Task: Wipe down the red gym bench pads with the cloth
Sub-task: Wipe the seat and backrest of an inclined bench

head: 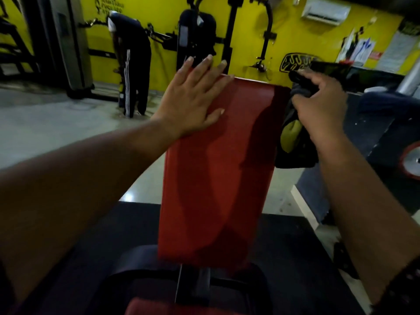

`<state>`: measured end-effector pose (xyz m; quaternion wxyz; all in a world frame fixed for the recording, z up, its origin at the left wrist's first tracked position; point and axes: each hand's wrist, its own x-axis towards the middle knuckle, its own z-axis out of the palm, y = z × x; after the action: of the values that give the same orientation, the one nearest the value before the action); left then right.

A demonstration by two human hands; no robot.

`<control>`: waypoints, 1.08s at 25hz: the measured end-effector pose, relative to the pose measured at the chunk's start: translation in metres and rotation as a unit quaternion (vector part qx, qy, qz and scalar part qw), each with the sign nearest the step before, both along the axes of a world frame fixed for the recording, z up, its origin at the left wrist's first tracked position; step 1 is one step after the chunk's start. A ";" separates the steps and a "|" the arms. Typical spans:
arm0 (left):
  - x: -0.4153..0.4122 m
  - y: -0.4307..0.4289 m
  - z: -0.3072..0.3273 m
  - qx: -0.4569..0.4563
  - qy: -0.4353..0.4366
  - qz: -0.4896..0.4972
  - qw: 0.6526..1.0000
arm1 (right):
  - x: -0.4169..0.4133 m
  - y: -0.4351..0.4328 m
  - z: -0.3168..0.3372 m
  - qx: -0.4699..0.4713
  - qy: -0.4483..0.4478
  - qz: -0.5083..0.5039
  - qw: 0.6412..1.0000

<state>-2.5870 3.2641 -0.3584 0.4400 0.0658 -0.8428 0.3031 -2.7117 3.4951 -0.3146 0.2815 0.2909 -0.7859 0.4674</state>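
The red backrest pad (218, 169) of the bench rises in the middle of the view, tilted away from me. My left hand (193, 98) lies flat with straight fingers on its upper left edge, the fingertips reaching past the top. My right hand (320, 103) grips a dark cloth with a yellow-green patch (293, 137) just off the pad's upper right edge; the cloth hangs down beside the pad. A second red pad, the seat (145, 308), shows at the bottom edge.
The black bench frame (193, 285) sits below the backrest on a dark mat. A person in striped track trousers (129, 71) bends over at the back left by black gym machines (204, 39). A red weight plate (411, 160) lies at the right. The wall behind is yellow.
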 end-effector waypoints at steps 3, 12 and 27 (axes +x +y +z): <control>0.009 -0.009 0.004 0.086 -0.028 0.051 0.995 | 0.015 -0.014 0.002 0.093 0.119 -0.006 0.988; 0.134 -0.081 -0.125 0.186 -0.130 0.110 0.968 | 0.105 -0.097 -0.076 0.205 0.162 0.133 0.956; 0.336 -0.232 -0.281 0.531 -0.212 0.355 0.739 | 0.255 -0.420 -0.301 0.526 -0.021 0.436 0.730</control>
<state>-2.2511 3.0321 -0.6393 0.0040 0.5175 -0.8540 -0.0537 -2.4572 3.0750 -0.6155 -0.1676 0.6932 -0.6987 0.0564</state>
